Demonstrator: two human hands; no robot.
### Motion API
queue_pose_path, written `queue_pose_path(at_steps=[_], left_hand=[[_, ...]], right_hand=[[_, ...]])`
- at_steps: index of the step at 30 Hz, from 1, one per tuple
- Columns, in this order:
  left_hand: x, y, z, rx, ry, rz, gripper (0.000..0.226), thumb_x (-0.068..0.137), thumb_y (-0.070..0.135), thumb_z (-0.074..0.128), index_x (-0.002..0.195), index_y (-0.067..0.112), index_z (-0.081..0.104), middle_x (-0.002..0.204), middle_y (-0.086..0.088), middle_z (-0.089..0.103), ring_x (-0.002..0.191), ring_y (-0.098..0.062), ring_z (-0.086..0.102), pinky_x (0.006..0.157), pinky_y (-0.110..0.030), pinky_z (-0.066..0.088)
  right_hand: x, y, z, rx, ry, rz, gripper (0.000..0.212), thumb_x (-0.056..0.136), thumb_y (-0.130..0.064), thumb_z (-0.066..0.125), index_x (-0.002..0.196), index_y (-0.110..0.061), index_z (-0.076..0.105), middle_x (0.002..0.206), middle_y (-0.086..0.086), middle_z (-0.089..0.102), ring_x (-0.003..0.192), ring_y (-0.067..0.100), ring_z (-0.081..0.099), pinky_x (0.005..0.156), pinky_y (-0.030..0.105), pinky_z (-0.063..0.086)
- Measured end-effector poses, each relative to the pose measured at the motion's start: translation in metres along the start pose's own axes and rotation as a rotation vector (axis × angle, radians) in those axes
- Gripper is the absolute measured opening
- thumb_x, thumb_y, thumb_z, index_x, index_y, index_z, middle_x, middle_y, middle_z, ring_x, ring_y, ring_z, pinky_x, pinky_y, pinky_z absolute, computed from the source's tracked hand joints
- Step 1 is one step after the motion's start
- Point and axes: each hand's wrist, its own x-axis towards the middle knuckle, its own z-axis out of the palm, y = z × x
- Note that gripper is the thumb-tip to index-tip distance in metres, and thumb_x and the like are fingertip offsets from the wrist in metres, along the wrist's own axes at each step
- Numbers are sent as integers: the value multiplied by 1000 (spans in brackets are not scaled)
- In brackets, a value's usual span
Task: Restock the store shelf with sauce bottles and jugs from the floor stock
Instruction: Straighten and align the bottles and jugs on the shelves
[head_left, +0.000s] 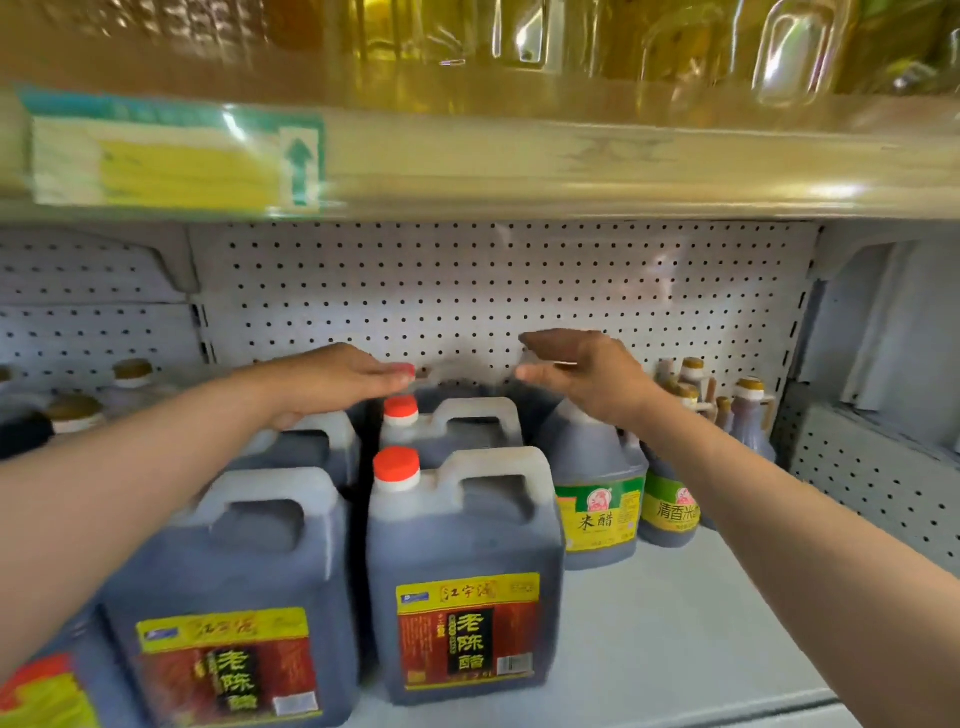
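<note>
Several dark vinegar jugs with white handles and red caps stand on the white shelf (675, 623). One front jug (462, 587) shows a red and yellow label, another (234, 597) stands left of it, and a rear jug (452, 426) stands behind. My left hand (343, 376) reaches in flat above the rear left jug, fingers straight, holding nothing. My right hand (582, 369) hovers above the rear jugs near the pegboard, fingers loosely extended, empty. A round dark jug with a green and yellow label (597, 499) sits below my right wrist.
Smaller brown bottles (748, 415) stand at the back right, and gold-capped bottles (130, 379) at the back left. The upper shelf edge (571, 161) hangs low overhead with yellow oil jugs (675, 41) on it and a price tag (171, 156). Bare shelf surface lies front right.
</note>
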Motion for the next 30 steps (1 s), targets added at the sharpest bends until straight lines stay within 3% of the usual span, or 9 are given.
queue_pose_path(at_steps=[2,4,7,11,16,19,23,30], left_hand=[[3,0,2,-44,-10,27,35,83,55,70,109,32,72,137,11,58,133,-11,47,114,-36,36],[10,2,7,-12,5,48,25,88,38,71,107,23,74,137,12,56,131,-8,47,111,-28,33],[16,3,12,31,22,66,16,85,26,77,99,17,77,130,7,62,120,-8,54,101,-22,37],[22,4,14,19,46,19,21,81,22,81,101,16,77,103,4,68,95,-13,62,79,-25,53],[30,-1,16,-88,38,-12,18,78,17,83,94,14,76,128,8,59,108,-16,65,79,-28,57],[32,-2,18,-111,58,-21,16,78,14,83,93,13,76,121,4,65,103,-17,67,71,-25,58],[34,1,19,-108,65,-36,17,80,11,82,96,10,75,111,-1,67,101,-20,67,63,-22,55],[36,4,18,-105,77,-47,20,78,10,83,96,9,75,93,3,67,101,-22,68,70,-22,55]], right_hand=[[7,-5,14,-145,-127,57,53,88,-50,70,135,-26,63,136,-6,63,129,10,55,110,24,38],[9,-7,26,-275,-222,104,49,93,-52,62,136,-28,62,136,-7,62,130,12,51,98,18,36],[10,-3,40,-53,-257,214,37,94,-41,67,127,-25,68,122,-1,66,112,17,61,87,26,55],[12,-3,45,55,-260,265,39,91,-36,73,128,-24,68,108,1,67,101,18,65,83,38,62],[16,0,45,134,-287,287,40,91,-27,73,130,-19,66,90,-8,64,96,18,64,87,42,61],[19,0,47,160,-286,265,38,91,-23,74,128,-16,67,99,-4,68,95,14,65,79,34,62],[23,3,49,196,-260,267,34,91,-21,74,125,-16,69,96,-5,69,90,10,65,68,24,60],[27,11,48,218,-283,251,38,91,-21,74,127,-13,68,112,2,70,92,2,64,62,20,57]])
